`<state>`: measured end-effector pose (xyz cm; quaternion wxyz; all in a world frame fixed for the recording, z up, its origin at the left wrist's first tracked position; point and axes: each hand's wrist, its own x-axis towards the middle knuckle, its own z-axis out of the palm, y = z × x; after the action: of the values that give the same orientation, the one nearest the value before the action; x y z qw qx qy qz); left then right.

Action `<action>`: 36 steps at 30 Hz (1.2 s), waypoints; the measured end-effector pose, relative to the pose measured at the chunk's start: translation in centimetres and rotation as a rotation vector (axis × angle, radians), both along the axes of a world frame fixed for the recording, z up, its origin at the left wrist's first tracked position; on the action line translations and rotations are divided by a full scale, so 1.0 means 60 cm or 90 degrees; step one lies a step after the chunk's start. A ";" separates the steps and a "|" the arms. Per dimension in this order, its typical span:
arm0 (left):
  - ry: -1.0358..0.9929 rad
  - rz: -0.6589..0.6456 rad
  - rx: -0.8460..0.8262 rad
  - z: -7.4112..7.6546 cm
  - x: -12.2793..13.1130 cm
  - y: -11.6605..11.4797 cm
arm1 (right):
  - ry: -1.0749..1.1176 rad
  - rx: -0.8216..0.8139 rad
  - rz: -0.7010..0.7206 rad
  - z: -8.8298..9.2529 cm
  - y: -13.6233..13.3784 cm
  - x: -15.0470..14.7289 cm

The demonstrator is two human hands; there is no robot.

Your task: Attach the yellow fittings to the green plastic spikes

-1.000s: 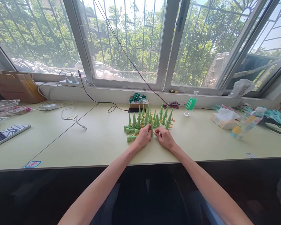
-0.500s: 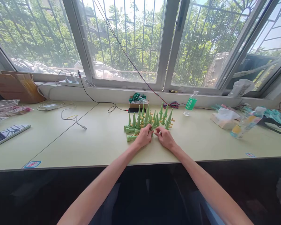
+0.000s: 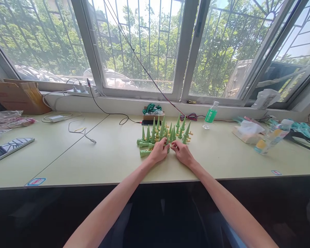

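Note:
Several green pointed cones point(image 3: 153, 131) stand together at the middle of the table, with small yellow parts around their lower ends. My left hand point(image 3: 159, 151) is closed around the base of one green cone point(image 3: 167, 140) at the near side of the group. Close on its right, my right hand point(image 3: 183, 152) has thumb and fingers pinched toward that cone; what lies between the fingertips is too small to make out. Beyond my right hand stands another green cone point(image 3: 187, 131) with yellow side pieces. Left of my left hand, green tubes point(image 3: 144, 152) lie on their sides.
Behind the cones are a black phone point(image 3: 148, 122) and a small box with green material point(image 3: 152, 109). A green-labelled bottle point(image 3: 209, 116) stands to the right, then a tissue box point(image 3: 248, 131) and a tilted bottle point(image 3: 272, 137). A cable point(image 3: 82, 132) lies left.
The hands stay almost in place at the near cone. The right fingertips have shifted very slightly; the whole view has tilted a little.

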<state>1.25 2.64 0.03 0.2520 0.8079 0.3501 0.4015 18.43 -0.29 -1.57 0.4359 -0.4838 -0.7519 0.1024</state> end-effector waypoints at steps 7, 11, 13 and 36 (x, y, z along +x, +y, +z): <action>-0.012 -0.013 -0.005 0.002 -0.001 -0.003 | 0.008 -0.006 0.020 0.000 -0.001 0.000; -0.013 -0.015 0.002 0.002 -0.002 -0.005 | -0.003 -0.009 0.015 0.000 -0.001 0.000; -0.012 -0.016 0.007 0.001 -0.002 -0.005 | -0.011 -0.009 0.012 0.001 -0.003 -0.001; -0.057 0.010 0.010 -0.003 -0.001 0.000 | -0.059 -0.006 0.011 -0.002 0.000 -0.004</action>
<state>1.17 2.66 -0.16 0.2577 0.7882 0.3419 0.4421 18.20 -0.30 -1.69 0.3975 -0.4837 -0.7749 0.0870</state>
